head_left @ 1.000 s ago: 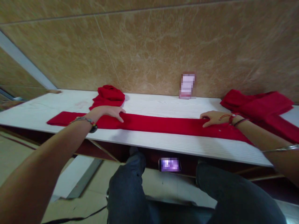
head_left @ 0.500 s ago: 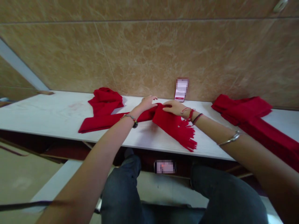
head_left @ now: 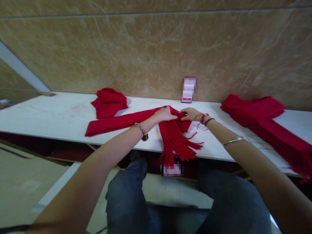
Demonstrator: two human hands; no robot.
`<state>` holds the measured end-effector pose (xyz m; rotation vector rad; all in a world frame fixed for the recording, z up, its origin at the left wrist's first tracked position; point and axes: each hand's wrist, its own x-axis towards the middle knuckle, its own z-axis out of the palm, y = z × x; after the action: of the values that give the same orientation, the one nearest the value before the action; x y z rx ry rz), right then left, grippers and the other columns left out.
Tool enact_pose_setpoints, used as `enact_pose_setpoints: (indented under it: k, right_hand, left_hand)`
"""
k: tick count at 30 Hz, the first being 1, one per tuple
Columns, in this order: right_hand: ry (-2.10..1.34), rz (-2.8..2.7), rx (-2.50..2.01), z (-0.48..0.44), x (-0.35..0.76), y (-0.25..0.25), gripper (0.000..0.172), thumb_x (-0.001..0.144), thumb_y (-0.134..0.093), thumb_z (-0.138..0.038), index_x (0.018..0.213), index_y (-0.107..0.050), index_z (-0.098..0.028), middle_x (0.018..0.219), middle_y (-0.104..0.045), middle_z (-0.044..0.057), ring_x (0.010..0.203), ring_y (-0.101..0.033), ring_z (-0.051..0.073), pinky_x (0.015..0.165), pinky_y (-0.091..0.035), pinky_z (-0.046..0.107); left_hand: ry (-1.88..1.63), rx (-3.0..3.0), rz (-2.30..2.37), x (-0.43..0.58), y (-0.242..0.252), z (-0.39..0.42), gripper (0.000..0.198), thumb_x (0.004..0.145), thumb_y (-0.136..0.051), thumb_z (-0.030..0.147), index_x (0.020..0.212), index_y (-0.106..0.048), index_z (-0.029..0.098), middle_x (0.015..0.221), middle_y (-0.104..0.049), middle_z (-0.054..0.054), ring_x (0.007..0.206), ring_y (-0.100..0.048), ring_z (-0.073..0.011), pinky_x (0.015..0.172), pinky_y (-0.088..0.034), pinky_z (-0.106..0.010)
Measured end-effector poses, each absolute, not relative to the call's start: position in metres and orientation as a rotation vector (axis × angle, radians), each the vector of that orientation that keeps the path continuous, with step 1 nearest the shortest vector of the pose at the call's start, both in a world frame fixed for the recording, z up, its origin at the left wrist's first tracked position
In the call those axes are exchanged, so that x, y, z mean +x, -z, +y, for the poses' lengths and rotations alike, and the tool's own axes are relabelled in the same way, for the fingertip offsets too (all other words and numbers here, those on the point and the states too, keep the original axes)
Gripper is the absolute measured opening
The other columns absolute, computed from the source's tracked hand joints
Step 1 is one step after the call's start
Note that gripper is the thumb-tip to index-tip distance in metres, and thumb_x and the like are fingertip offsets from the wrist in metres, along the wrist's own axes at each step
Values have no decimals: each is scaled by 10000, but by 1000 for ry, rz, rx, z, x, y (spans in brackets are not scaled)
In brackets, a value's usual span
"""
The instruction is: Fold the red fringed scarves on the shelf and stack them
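Note:
A long red scarf [head_left: 122, 122] lies on the white table [head_left: 56, 118], bent near its middle. Its fringed end [head_left: 179, 144] hangs over the front edge. My left hand [head_left: 165, 114] grips the scarf at the bend, fingers curled on the cloth. Just to the right, my right hand [head_left: 191, 114] pinches the same bend. Both wrists wear bracelets.
A bundled red scarf [head_left: 108, 102] sits at the back left. A pile of red scarves [head_left: 258, 112] spreads over the right end of the table. A small box [head_left: 187, 97] stands against the marble wall. My knees in dark trousers are under the table edge.
The scarf lay flat and straight with my hands far apart. My hands came together at the middle, and the fringed end now drops over the front edge.

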<state>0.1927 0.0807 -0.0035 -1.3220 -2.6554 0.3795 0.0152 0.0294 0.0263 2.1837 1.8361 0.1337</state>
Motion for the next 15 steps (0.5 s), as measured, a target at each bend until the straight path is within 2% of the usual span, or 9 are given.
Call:
enact_pose_setpoints:
  k: [4, 7, 12, 15]
  right_hand:
    - [-418, -2518, -1375, 78, 200, 0, 503, 698, -655, -343, 1160, -611, -150, 1008, -688, 73, 906, -620, 225, 814, -470, 327]
    - [-458, -2541, -1336, 74, 216, 0, 542, 684, -665, -361, 1173, -589, -140, 1032, -676, 90, 912, -611, 233, 821, -463, 348]
    - [-556, -2518, -1134, 59, 228, 1, 248, 712, -644, -345, 886, -629, -169, 963, -677, 55, 918, -595, 197, 876, -442, 327]
    - [-531, -2335, -1117, 52, 233, -12, 187, 811, -543, -312, 908, -580, -156, 980, -663, 63, 903, -590, 148, 835, -453, 266]
  left_hand:
    - [-30, 2226, 1940, 28, -28, 33, 399, 725, -573, 174, 1120, -603, 132, 1092, -639, -151, 990, -612, -299, 735, -485, -341]
    - [-143, 2370, 2002, 21, -38, 32, 370, 753, -492, 96, 1093, -631, 140, 1067, -643, -122, 1042, -584, -296, 799, -471, -367]
    - [-423, 2595, 1974, 4, -78, 28, 386, 792, -381, 46, 1065, -646, 107, 1019, -645, -92, 1085, -556, -259, 920, -394, -387]
    - [-564, 2668, 1975, 0, -105, 31, 434, 758, -359, 9, 1102, -620, 56, 1070, -630, -126, 1080, -553, -243, 905, -386, -360]
